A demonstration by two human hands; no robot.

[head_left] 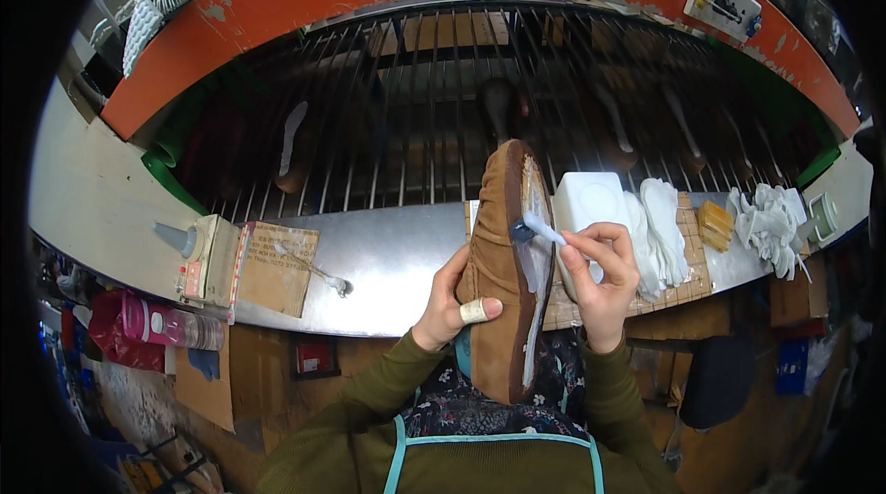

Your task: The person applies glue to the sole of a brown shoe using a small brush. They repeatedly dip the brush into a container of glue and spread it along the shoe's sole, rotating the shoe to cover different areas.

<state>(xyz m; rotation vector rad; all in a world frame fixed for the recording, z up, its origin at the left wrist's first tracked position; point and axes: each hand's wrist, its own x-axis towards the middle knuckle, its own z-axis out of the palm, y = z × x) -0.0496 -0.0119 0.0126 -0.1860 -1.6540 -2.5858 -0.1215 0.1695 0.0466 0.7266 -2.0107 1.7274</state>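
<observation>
My left hand (448,305) grips a brown suede shoe upper (498,263) from its left side, holding it on edge with the bottom turned right; a bandage wraps the thumb. My right hand (600,277) pinches a small white-handled brush (543,230), whose tip rests on the shiny, glue-coated bottom rim (535,254) of the shoe. A white tub (589,198) sits just behind the right hand on the metal shelf (388,263).
A barred conveyor rack (434,106) with shoe parts runs behind the shelf under an orange frame. White gloves and cloths (766,222) lie to the right, a cardboard piece (277,268) and small boxes to the left. A pink bottle (157,323) lies below left.
</observation>
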